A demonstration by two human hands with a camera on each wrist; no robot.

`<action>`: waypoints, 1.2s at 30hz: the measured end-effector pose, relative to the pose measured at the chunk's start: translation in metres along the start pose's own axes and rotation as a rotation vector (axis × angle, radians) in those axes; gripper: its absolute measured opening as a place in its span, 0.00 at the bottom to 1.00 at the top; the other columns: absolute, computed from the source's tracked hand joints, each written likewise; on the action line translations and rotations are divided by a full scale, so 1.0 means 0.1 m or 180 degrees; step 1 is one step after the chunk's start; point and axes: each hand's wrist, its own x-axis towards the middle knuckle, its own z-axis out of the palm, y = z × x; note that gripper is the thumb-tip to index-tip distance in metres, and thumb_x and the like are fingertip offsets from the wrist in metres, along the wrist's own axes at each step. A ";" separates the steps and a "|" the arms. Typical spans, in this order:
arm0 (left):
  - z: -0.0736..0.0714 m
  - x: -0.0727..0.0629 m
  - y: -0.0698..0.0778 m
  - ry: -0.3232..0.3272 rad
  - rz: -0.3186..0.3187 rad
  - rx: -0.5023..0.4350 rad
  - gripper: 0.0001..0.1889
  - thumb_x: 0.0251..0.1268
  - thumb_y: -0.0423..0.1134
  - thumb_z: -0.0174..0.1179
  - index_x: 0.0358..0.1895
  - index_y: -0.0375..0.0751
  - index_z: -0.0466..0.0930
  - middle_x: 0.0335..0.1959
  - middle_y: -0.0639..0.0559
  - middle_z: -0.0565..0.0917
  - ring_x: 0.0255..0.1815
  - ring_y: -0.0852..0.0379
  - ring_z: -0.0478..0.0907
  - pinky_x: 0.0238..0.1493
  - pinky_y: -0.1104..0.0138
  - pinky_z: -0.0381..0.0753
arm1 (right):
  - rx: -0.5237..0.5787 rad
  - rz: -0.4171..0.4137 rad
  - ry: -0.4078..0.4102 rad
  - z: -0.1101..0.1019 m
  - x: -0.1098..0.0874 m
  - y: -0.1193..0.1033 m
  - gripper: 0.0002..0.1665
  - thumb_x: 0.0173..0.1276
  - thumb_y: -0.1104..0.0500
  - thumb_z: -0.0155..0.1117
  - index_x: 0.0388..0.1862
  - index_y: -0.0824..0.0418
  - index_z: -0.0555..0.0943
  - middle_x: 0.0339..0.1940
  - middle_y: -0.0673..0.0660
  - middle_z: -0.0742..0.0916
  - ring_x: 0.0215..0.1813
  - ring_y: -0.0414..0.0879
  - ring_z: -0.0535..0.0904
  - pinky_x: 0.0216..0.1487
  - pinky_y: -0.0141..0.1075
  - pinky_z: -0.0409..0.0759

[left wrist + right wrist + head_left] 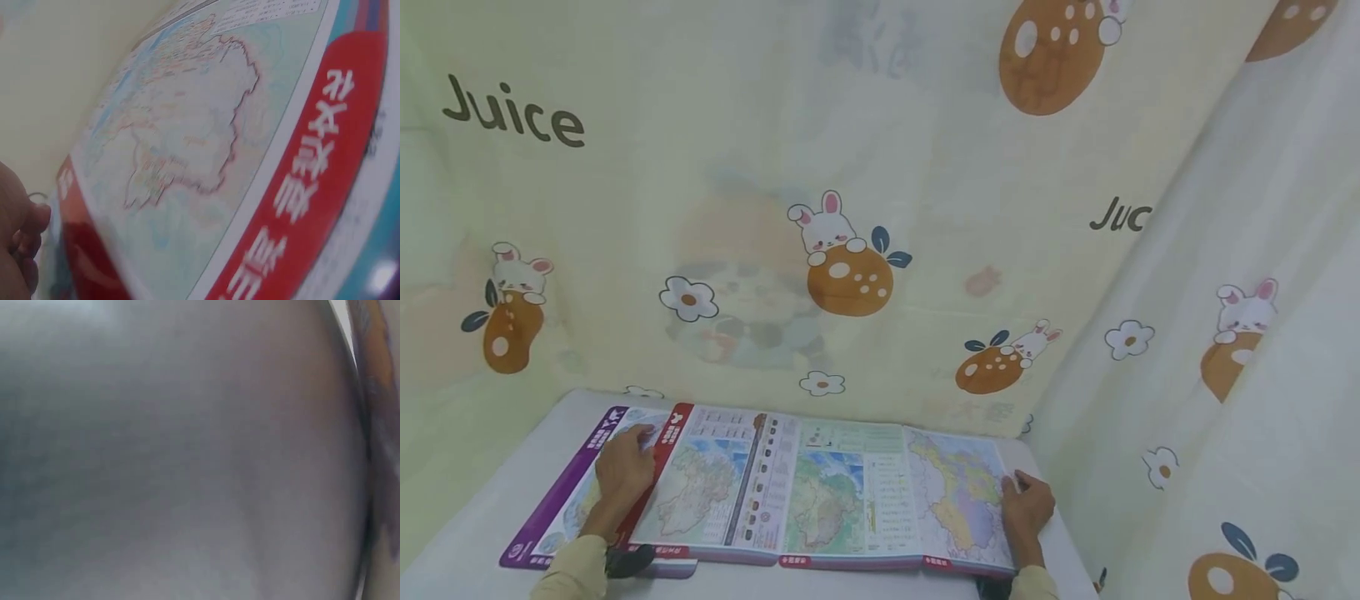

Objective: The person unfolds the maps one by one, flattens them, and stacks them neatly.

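A long fold-out map [831,500] lies spread in several panels, with a red band [672,437] down its left side. My right hand [1027,505] grips its right edge. Under its left end sits a second map with a purple band [561,483]. My left hand [625,467] rests on that second map, beside the red band, fingers loosely bent. The left wrist view shows the fold-out map [181,131] close up, with part of the left hand [19,234] at the left edge. A blurred grey surface [187,450] fills most of the right wrist view, hiding the fingers.
Both maps lie on a white table [471,521]. Behind and to the right hangs a pale curtain [925,350] printed with rabbits, fruit and flowers. Dark straps [628,561] show at the wrists. White table surface runs along the front.
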 end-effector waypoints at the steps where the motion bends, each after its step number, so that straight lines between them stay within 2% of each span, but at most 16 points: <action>1: -0.03 0.00 -0.02 0.0042 0.0049 -0.0005 0.22 0.73 0.27 0.59 0.68 0.23 0.78 0.61 0.21 0.84 0.61 0.22 0.81 0.57 0.34 0.78 | -0.0047 -0.0044 -0.0016 -0.02 0.00 -0.02 0.23 0.75 0.65 0.68 0.63 0.78 0.83 0.61 0.80 0.86 0.67 0.78 0.79 0.73 0.66 0.71; 4: -0.15 -0.01 -0.12 0.0116 0.0256 0.0015 0.22 0.75 0.29 0.56 0.68 0.24 0.78 0.62 0.21 0.82 0.60 0.20 0.79 0.55 0.32 0.76 | -0.0299 -0.0275 -0.0112 -0.10 -0.03 -0.18 0.27 0.78 0.59 0.66 0.67 0.77 0.80 0.64 0.82 0.83 0.67 0.80 0.75 0.71 0.69 0.67; 6: -0.24 -0.02 -0.20 0.0120 0.0438 0.0119 0.23 0.77 0.31 0.56 0.70 0.24 0.76 0.64 0.20 0.79 0.60 0.20 0.76 0.56 0.31 0.73 | -0.0491 -0.0554 -0.0209 -0.13 -0.07 -0.36 0.30 0.79 0.56 0.65 0.70 0.76 0.78 0.68 0.83 0.80 0.69 0.82 0.72 0.70 0.72 0.66; 9: -0.40 -0.06 -0.33 0.0047 0.0680 0.0316 0.25 0.77 0.33 0.57 0.73 0.24 0.71 0.68 0.18 0.73 0.62 0.19 0.70 0.57 0.28 0.70 | -0.0623 -0.1040 -0.0410 -0.13 -0.25 -0.73 0.34 0.79 0.52 0.66 0.73 0.74 0.76 0.72 0.83 0.77 0.73 0.84 0.69 0.70 0.77 0.64; 13: -0.56 -0.10 -0.47 -0.0128 0.0741 0.0573 0.30 0.75 0.35 0.58 0.76 0.27 0.66 0.74 0.19 0.66 0.67 0.16 0.63 0.60 0.23 0.65 | -0.0677 -0.1782 -0.0814 0.00 -0.71 -1.22 0.37 0.81 0.45 0.64 0.79 0.65 0.74 0.78 0.84 0.72 0.77 0.85 0.65 0.71 0.82 0.61; 17: -0.62 -0.11 -0.57 -0.0309 0.0670 0.0803 0.34 0.73 0.39 0.60 0.79 0.30 0.64 0.77 0.19 0.62 0.71 0.15 0.58 0.64 0.20 0.62 | -0.0822 -0.2284 -0.1695 0.20 -1.37 -1.58 0.43 0.83 0.36 0.57 0.88 0.53 0.65 0.84 0.84 0.63 0.81 0.88 0.57 0.71 0.88 0.54; 20: -0.59 -0.10 -0.60 -0.0447 0.0673 0.0875 0.37 0.73 0.42 0.62 0.80 0.33 0.64 0.79 0.20 0.60 0.74 0.15 0.56 0.67 0.19 0.60 | -0.1059 -0.2354 -0.2548 0.33 -1.78 -1.73 0.47 0.83 0.30 0.52 0.91 0.48 0.56 0.86 0.84 0.56 0.83 0.91 0.48 0.68 0.93 0.46; 24: -0.51 -0.07 -0.59 -0.0622 0.0702 0.0898 0.38 0.75 0.47 0.63 0.82 0.37 0.63 0.80 0.19 0.57 0.74 0.15 0.55 0.69 0.19 0.57 | -0.1368 -0.2291 -0.3214 0.50 -2.05 -1.75 0.51 0.82 0.24 0.46 0.93 0.45 0.50 0.89 0.82 0.50 0.84 0.93 0.41 0.67 0.95 0.40; 29: -0.46 -0.09 -0.62 -0.0640 0.0686 0.0917 0.37 0.77 0.48 0.61 0.82 0.39 0.62 0.79 0.18 0.57 0.72 0.15 0.55 0.69 0.19 0.56 | -0.1653 -0.2147 -0.3419 0.60 -2.11 -1.71 0.52 0.80 0.22 0.47 0.93 0.41 0.48 0.91 0.77 0.48 0.86 0.89 0.41 0.70 0.93 0.39; 32: -0.44 -0.07 -0.64 -0.0580 0.0718 0.0899 0.37 0.77 0.48 0.61 0.83 0.39 0.62 0.79 0.19 0.58 0.72 0.15 0.54 0.69 0.18 0.55 | -0.1715 -0.2160 -0.3349 0.62 -2.11 -1.72 0.51 0.80 0.24 0.50 0.92 0.40 0.50 0.91 0.76 0.50 0.86 0.89 0.43 0.70 0.92 0.43; 36: -0.43 0.01 -0.65 -0.0515 0.0757 0.0891 0.37 0.78 0.49 0.61 0.83 0.39 0.62 0.79 0.20 0.58 0.74 0.16 0.54 0.70 0.18 0.54 | -0.1753 -0.2233 -0.3286 0.66 -2.10 -1.73 0.51 0.79 0.24 0.50 0.92 0.40 0.51 0.91 0.76 0.51 0.85 0.89 0.45 0.70 0.93 0.46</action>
